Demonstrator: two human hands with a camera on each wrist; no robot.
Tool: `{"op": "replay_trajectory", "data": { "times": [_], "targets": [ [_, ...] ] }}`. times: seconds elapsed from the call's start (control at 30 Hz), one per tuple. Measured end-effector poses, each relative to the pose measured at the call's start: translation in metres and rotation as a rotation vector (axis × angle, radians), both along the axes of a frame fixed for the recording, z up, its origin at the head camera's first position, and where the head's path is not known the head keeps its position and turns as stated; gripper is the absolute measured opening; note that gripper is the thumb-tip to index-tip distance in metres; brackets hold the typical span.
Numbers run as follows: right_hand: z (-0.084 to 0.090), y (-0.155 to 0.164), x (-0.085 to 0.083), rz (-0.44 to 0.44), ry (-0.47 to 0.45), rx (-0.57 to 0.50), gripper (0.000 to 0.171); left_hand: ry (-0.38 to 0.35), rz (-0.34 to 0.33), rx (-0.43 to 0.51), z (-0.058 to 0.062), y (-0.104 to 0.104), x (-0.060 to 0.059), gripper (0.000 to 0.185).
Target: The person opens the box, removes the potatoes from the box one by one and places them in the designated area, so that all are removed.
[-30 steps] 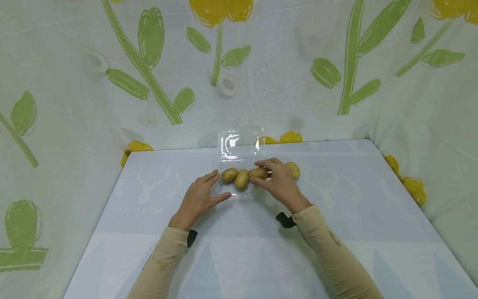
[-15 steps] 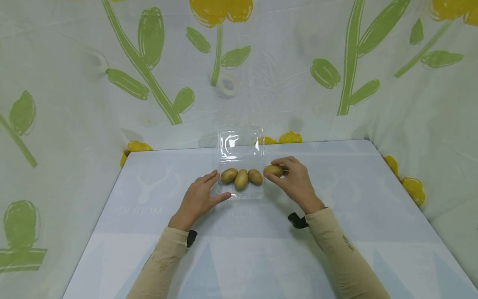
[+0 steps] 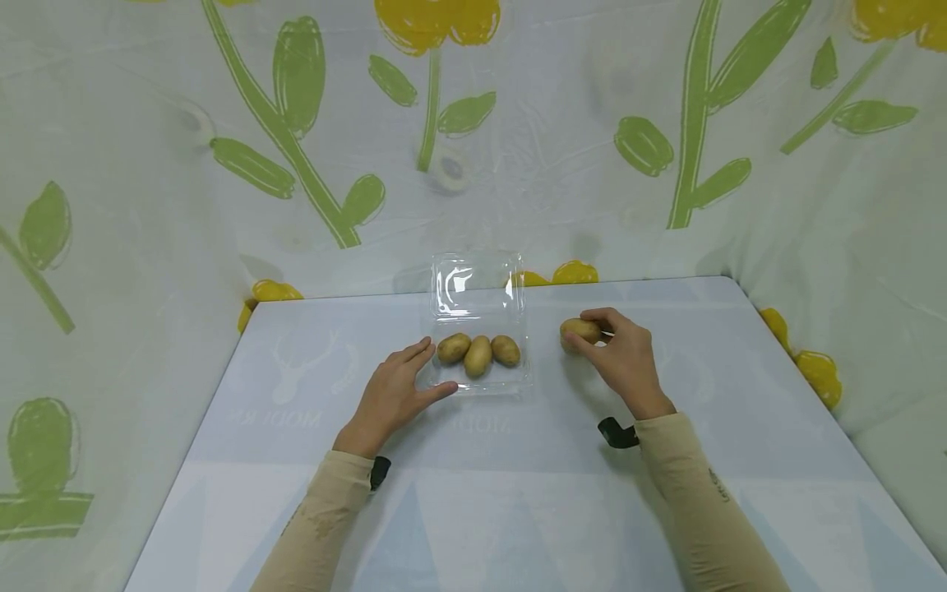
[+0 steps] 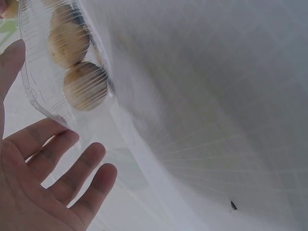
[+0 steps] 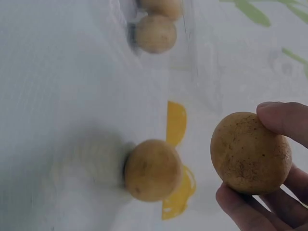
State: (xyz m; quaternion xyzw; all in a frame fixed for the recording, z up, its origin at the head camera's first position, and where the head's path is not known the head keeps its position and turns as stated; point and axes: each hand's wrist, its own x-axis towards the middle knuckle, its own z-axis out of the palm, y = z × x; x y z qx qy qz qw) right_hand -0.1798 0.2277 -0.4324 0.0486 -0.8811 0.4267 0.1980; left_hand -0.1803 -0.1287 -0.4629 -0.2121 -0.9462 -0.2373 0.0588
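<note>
Moving off toward three o'clock, my right hand (image 3: 625, 358) pinches one potato (image 3: 579, 330) clear of the clear box (image 3: 479, 386). My left hand (image 3: 392, 395) rests flat, fingers spread, against its nine o'clock edge beside three potatoes (image 3: 478, 352).

The head camera looks down across the table (image 3: 518, 493). Both wrist cameras sit close, sharing the clear tray (image 3: 481, 382) (image 4: 43, 91) (image 5: 192, 57).

The right hand (image 5: 274, 163) is cut off by the wrist view's edge. Beyond its grip, the far potato (image 5: 161, 7) is cropped. The tray's (image 4: 43, 96) potatoes look blurred.
</note>
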Motion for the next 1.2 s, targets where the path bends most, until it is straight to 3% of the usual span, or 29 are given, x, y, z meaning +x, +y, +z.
{"op": "replay_trajectory", "data": {
  "times": [0.17, 0.6, 0.93, 1.2],
  "targets": [
    [-0.002, 0.014, -0.005, -0.059, -0.002, 0.021, 0.043, -0.01, 0.002, -0.003, -0.001, -0.001, 0.0, 0.088],
    [-0.01, 0.036, -0.023, -0.165, -0.122, -0.024, 0.044, -0.017, 0.005, 0.002, -0.001, -0.001, 0.0, 0.087],
    [-0.018, 0.042, -0.037, -0.172, -0.263, -0.046, 0.055, -0.025, 0.007, 0.012, -0.001, -0.001, 0.0, 0.087],
    [-0.023, 0.044, -0.042, -0.166, -0.315, -0.02, 0.049, -0.021, 0.005, 0.016, -0.001, -0.001, 0.001, 0.087]
  ]
}}
